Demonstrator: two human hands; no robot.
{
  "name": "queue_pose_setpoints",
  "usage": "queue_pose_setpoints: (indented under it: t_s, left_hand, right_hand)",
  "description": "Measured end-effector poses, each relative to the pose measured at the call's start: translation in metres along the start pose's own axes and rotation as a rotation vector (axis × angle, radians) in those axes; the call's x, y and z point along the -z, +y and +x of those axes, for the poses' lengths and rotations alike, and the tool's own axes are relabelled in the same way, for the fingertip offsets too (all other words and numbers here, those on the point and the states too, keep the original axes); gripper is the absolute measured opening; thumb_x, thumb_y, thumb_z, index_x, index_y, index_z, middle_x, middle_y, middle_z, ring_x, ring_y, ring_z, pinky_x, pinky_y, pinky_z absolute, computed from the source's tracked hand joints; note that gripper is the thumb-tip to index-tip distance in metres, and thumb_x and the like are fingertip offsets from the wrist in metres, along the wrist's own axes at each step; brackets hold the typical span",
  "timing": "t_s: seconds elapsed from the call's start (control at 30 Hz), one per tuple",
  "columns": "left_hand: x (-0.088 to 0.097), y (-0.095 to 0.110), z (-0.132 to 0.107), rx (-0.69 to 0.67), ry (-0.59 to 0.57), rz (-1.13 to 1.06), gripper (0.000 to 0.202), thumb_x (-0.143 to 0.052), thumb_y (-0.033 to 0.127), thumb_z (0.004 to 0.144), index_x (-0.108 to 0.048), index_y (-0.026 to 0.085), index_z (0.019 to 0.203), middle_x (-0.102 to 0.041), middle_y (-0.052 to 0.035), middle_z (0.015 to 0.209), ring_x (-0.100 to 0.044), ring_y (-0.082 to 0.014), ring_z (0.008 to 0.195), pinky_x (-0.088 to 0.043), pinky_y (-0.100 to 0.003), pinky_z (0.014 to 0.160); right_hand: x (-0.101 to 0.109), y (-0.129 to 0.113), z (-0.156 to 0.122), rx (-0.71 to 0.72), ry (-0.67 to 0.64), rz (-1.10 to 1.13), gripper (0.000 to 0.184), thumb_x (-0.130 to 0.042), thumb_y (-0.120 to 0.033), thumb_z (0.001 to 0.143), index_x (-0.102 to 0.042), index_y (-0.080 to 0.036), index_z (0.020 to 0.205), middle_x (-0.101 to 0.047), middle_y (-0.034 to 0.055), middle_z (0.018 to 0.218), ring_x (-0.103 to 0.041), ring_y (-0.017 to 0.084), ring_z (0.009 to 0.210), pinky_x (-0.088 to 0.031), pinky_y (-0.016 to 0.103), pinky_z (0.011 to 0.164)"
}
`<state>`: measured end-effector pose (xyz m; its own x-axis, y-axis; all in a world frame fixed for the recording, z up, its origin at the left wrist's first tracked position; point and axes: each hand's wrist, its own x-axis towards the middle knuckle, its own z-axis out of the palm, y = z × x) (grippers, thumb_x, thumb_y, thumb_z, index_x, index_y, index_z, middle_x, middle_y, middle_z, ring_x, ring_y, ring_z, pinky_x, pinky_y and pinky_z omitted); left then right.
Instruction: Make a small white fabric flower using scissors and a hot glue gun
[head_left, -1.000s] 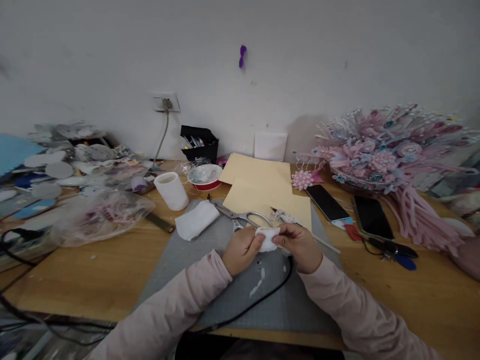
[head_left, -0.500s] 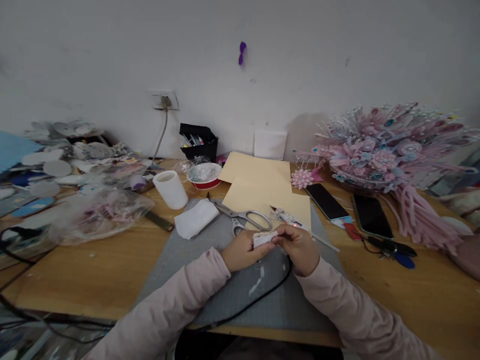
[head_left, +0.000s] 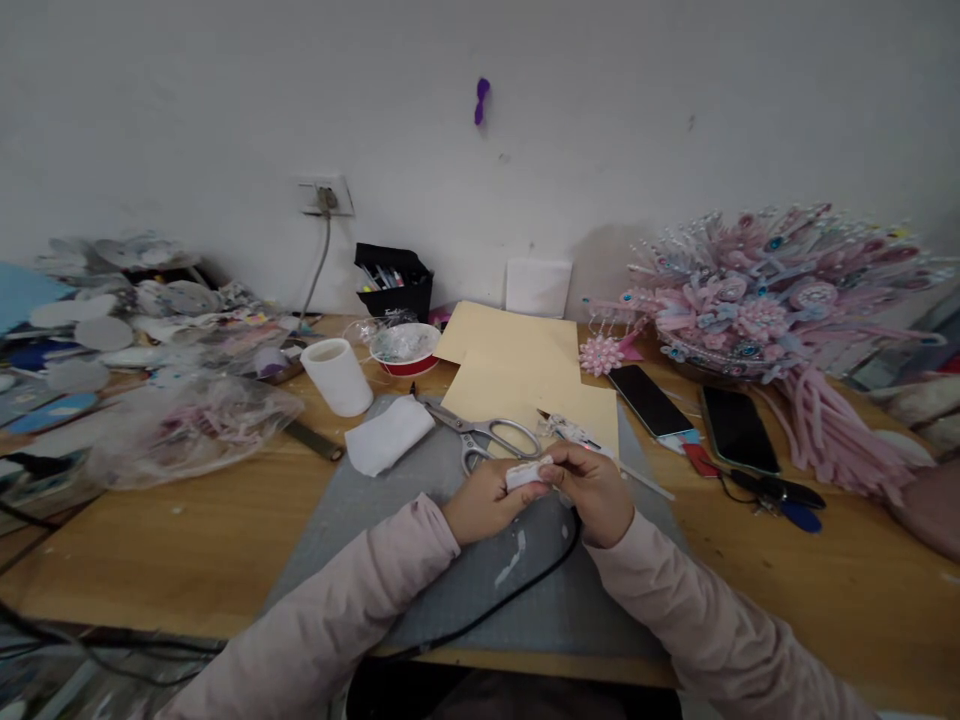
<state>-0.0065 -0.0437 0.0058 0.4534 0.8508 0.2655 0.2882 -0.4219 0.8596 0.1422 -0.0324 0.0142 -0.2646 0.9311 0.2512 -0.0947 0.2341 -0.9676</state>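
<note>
A small folded white piece [head_left: 523, 474], looking like cloth or tissue, is held between my two hands above the grey cutting mat [head_left: 337, 560]. My left hand [head_left: 484, 500] is closed, with its thumb and fingers gripping the piece from the left. Pinching the piece's right end is my right hand [head_left: 592, 490], its fingertips close together. Just beyond my left hand lies a pair of scissors [head_left: 480, 432] with grey metal handles. A white sheet of tissue [head_left: 390, 436] rests left of the scissors. Behind my right hand sits a tool with a messy white tip [head_left: 568, 430], partly hidden; its kind is unclear.
Tan card sheets [head_left: 517, 370] lie behind the scissors. A white roll [head_left: 337, 378] and a red-rimmed bowl [head_left: 405, 350] stand left. Two phones [head_left: 741, 430] and a pink beaded headdress [head_left: 757, 300] are at right. A black cable [head_left: 510, 605] crosses the mat. Plastic bags [head_left: 195, 430] crowd the left.
Both hands stay nearly in place with the white piece between them; my right fingers have shifted slightly left along it. The whole view has moved a little.
</note>
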Motion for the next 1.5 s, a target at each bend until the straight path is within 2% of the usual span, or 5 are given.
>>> queue_pose_setpoints:
  t_s: [0.43, 0.57, 1.03, 1.27, 1.5]
  left_hand:
    - [0.002, 0.000, -0.001, -0.128, 0.034, 0.264, 0.028, -0.041, 0.036, 0.080, -0.045, 0.016, 0.060, -0.045, 0.0012, 0.056, -0.039, -0.0103, 0.053, -0.030, -0.023, 0.051]
    - [0.004, 0.001, -0.001, -0.040, 0.060, 0.290, 0.027, -0.041, 0.034, 0.079, -0.047, 0.016, 0.061, -0.045, 0.0017, 0.054, -0.039, -0.0098, 0.050, -0.030, -0.022, 0.049]
    - [0.011, -0.002, 0.000, -0.097, 0.459, 0.175, 0.018, -0.051, 0.034, 0.076, -0.049, 0.016, 0.075, -0.052, -0.0006, 0.071, -0.048, -0.0127, 0.066, -0.038, -0.024, 0.062]
    - [0.013, -0.005, 0.000, -0.219, 0.417, 0.254, 0.016, -0.054, 0.031, 0.076, -0.053, 0.017, 0.084, -0.058, -0.0056, 0.083, -0.052, -0.0164, 0.080, -0.040, -0.030, 0.074]
    - [0.009, -0.004, 0.003, -0.021, 0.292, -0.004, 0.026, -0.058, 0.037, 0.072, -0.057, 0.015, 0.085, -0.059, -0.0041, 0.082, -0.052, -0.0152, 0.075, -0.042, -0.028, 0.070]
  right_hand:
    - [-0.004, 0.002, 0.001, -0.171, 0.059, 0.126, 0.019, -0.071, -0.033, 0.053, -0.058, -0.018, 0.054, -0.054, -0.0028, 0.055, -0.047, 0.012, 0.055, -0.038, 0.025, 0.055]
    - [-0.006, 0.004, 0.001, -0.241, 0.094, 0.155, 0.023, -0.073, -0.037, 0.051, -0.063, -0.018, 0.061, -0.059, -0.0014, 0.062, -0.052, 0.013, 0.061, -0.042, 0.026, 0.062]
    - [-0.002, 0.007, -0.001, -0.104, 0.117, -0.022, 0.030, -0.068, -0.038, 0.059, -0.060, -0.020, 0.081, -0.063, 0.0023, 0.083, -0.057, 0.017, 0.077, -0.044, 0.031, 0.074]
    - [0.002, 0.007, 0.000, 0.071, 0.147, -0.228, 0.017, -0.065, -0.030, 0.063, -0.063, -0.021, 0.077, -0.064, 0.0041, 0.083, -0.056, 0.020, 0.083, -0.041, 0.035, 0.080]
    - [0.002, 0.011, 0.003, -0.119, 0.189, -0.041, 0.022, -0.072, -0.033, 0.051, -0.061, -0.018, 0.063, -0.062, 0.0017, 0.069, -0.055, 0.018, 0.071, -0.042, 0.032, 0.072]
